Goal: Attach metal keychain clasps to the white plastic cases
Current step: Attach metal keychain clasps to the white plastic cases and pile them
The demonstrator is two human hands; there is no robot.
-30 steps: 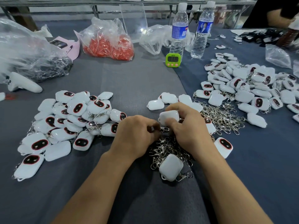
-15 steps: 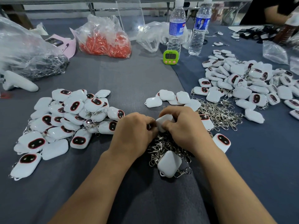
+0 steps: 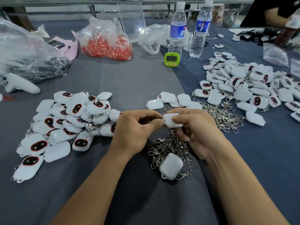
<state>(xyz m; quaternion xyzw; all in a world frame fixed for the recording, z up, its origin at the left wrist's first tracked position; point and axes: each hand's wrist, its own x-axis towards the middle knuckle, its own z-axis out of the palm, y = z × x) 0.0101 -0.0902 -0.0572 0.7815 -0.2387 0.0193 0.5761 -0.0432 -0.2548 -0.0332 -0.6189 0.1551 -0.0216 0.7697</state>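
My right hand [image 3: 197, 130] grips a white plastic case [image 3: 170, 121] between thumb and fingers above the table's middle. My left hand [image 3: 137, 129] pinches a small metal clasp [image 3: 162, 119] against the case's left end; most of the clasp is hidden by my fingers. Below my hands lies a heap of loose metal clasps [image 3: 168, 148], with one white case with a clasp [image 3: 171, 166] on top of it. A pile of white cases with clasps [image 3: 65, 122] lies to the left. A few plain cases [image 3: 170, 99] sit just beyond my hands.
A second big pile of cases [image 3: 243, 88] and clasps [image 3: 222, 114] covers the right. At the back stand two water bottles [image 3: 177, 30], a green timer [image 3: 172, 59], a bag of red parts [image 3: 107, 44] and clear bags [image 3: 29, 54]. Another person's arm [image 3: 274, 17] shows far right.
Both hands have lifted slightly and turned the case, so more of it shows between my fingers. The piles have not moved.
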